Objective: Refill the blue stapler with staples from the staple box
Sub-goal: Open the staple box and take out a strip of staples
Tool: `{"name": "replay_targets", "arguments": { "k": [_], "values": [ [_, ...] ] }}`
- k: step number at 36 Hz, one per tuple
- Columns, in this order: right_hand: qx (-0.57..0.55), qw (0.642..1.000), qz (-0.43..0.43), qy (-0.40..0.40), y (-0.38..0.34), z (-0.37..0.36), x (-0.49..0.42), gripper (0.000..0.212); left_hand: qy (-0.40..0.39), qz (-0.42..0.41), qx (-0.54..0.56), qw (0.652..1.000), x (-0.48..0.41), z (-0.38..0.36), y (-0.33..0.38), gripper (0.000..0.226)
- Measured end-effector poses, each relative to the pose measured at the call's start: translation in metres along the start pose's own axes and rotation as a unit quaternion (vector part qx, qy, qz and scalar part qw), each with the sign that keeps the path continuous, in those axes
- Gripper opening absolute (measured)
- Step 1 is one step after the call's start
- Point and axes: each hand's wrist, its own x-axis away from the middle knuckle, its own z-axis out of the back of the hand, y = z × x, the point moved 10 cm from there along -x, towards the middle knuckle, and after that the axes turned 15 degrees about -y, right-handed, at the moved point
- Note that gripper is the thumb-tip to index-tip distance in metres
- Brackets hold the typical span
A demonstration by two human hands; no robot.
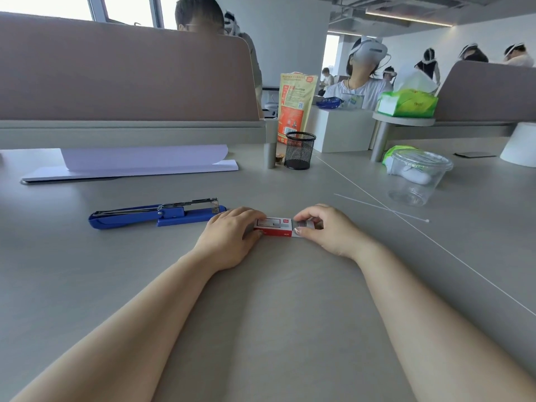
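While L hand pins the staple box sleeve to the desk, R hand pinches its tray, partly slid out. Blue stapler lies open just left. Next, prob: lift a strip, drop into channel.

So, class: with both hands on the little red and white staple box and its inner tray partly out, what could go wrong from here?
1. The right hand is drawing the tray out of the small red and white cardboard staple box; pulled too far, the tray could drop free and the strips might scatter across the grey table.
2. The opened blue metal stapler lies beside the left hand; a careless move could knock it.
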Motion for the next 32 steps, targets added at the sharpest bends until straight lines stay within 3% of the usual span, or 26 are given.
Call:
{"name": "replay_targets", "arguments": {
  "k": [21, 28, 32],
  "values": [
    [0.067, 0.997, -0.021, -0.020, -0.011, -0.002, -0.007, 0.027, -0.009, 0.007, -0.001, 1.000, 0.000, -0.001, 0.003, 0.034],
    [0.024, 0.999, -0.011, 0.020, -0.010, 0.006, -0.004, 0.030, -0.012, 0.008, -0.001, 1.000, 0.000, -0.001, 0.003, 0.034],
    [-0.052, 0.997, 0.006, 0.055, -0.010, 0.014, 0.000, 0.010, -0.009, 0.007, 0.004, 1.000, 0.000, -0.001, 0.003, 0.033]
  ]
}}
